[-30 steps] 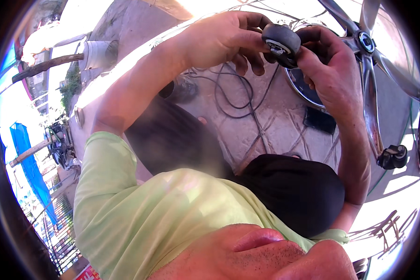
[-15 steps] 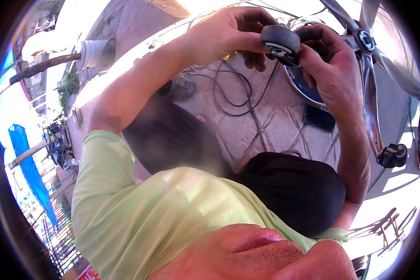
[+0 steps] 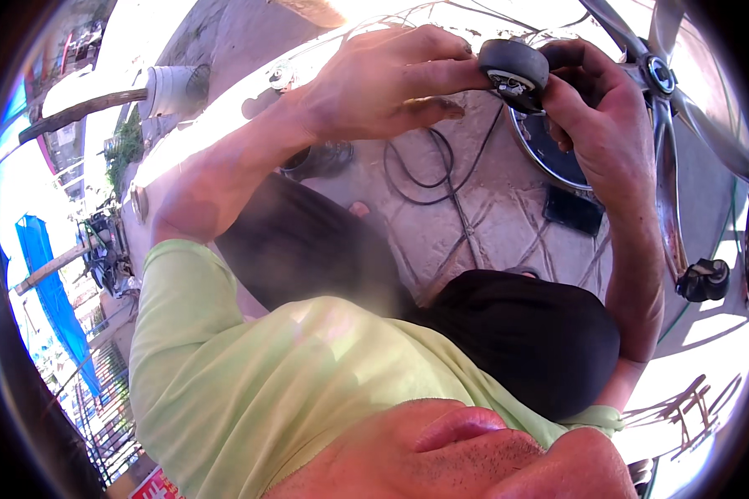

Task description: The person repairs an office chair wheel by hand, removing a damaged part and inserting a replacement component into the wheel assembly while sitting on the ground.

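A black caster wheel [image 3: 508,62] with a pale ring and small metal parts in its side is held up in front of me. My right hand [image 3: 601,121] grips it between thumb and fingers from the right. To its left, my left hand [image 3: 383,87] has its fingers stretched out and apart, with a fingertip at the wheel's edge. Dark smudges mark the fingertips. Beside my right hand stands a shiny metal star-shaped chair base [image 3: 659,76], and another black caster [image 3: 703,280] sits at the end of its near leg.
Below my hands lies a round dark disc [image 3: 549,154] with a shiny rim, near a dark flat phone-like slab [image 3: 573,209]. A black cable [image 3: 429,201] loops over the concrete floor. A clear container [image 3: 329,158] stands by my left knee, and a white bucket [image 3: 173,90] farther left.
My left fingers have loosened from their pinch on the caster and straightened out. The caster, in my right hand, has shifted slightly right and down.
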`<state>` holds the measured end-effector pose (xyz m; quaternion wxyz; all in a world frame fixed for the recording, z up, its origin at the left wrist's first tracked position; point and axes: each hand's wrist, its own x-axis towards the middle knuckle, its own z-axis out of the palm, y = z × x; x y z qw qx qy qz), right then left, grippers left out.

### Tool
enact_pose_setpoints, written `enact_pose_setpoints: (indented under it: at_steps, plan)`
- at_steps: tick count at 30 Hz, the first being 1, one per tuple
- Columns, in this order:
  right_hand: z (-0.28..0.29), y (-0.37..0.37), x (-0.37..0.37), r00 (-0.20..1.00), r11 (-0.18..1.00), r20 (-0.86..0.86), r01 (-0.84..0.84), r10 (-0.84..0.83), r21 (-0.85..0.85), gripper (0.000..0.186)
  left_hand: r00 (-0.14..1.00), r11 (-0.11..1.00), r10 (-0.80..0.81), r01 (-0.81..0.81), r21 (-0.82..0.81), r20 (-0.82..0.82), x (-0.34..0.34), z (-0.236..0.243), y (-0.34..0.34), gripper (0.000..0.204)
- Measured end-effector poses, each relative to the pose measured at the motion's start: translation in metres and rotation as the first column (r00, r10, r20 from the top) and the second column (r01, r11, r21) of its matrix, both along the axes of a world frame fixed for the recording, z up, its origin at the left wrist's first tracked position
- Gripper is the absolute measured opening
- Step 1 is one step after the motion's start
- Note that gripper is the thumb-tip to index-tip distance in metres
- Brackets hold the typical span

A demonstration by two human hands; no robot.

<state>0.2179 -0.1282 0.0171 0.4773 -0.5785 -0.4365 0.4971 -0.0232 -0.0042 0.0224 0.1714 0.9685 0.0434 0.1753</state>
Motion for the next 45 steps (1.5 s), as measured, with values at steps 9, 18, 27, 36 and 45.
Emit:
enact_pose_setpoints:
  at_steps: [9,18,27,36,45]
  plan:
    - [-0.005,-0.005,0.004,0.999,0.999,-0.034,-0.031,0.031,0.007,0.025,0.999,0.998,0.025,-0.022,0.067,-0.048,0.001,0.001,0.0,0.056]
    - [-0.007,-0.01,-0.003,0.99,0.999,-0.142,0.029,-0.023,0.038,0.021,1.0,0.988,0.013,-0.015,0.157,0.012,0.002,0.006,-0.002,0.055]
    - [-0.014,-0.014,-0.005,0.982,0.991,-0.191,0.012,0.014,0.134,0.031,0.998,0.989,0.002,0.008,0.148,-0.065,0.009,0.012,-0.006,0.057]
    - [-0.018,-0.012,-0.003,0.967,0.985,-0.253,0.009,0.036,0.175,0.027,0.949,0.999,0.051,-0.044,-0.028,0.311,0.018,-0.027,-0.024,0.056]
    - [-0.014,-0.008,0.0,0.966,0.974,-0.243,-0.037,0.093,0.223,0.027,0.915,0.952,0.258,-0.186,-0.243,0.311,0.02,-0.042,-0.044,0.044]
